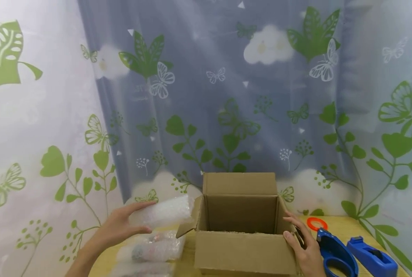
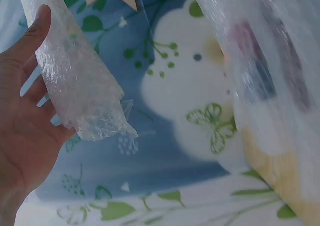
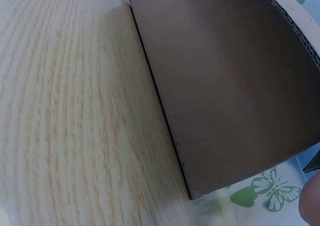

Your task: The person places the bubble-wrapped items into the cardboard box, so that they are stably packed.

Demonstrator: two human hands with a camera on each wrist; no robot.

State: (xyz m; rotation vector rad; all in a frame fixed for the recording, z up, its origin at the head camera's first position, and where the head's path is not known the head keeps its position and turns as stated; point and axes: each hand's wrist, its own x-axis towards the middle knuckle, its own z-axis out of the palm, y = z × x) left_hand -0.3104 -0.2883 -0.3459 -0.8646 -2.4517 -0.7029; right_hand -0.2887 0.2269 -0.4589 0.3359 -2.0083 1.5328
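In the head view my left hand (image 1: 117,223) holds a bubble-wrapped bundle (image 1: 169,211) between thumb and fingers, raised beside the left flap of an open cardboard box (image 1: 244,252). The left wrist view shows the clear wrap of this bundle (image 2: 80,76) lying along the fingers, its loose end pointing away from the thumb; its contents are hidden. My right hand (image 1: 306,246) grips the box at its right front corner, thumb on the front and fingers at the right side. In the right wrist view the brown box wall (image 3: 225,91) stands on the wooden table, with a fingertip (image 3: 311,198) at the edge.
Several more bubble-wrapped bundles (image 1: 157,248) lie on the wooden table (image 1: 186,256) left of the box. To the right are an orange ring (image 1: 317,223), a dark blue tape dispenser (image 1: 335,250) and a lighter blue one (image 1: 372,256). A patterned curtain (image 1: 199,96) hangs behind.
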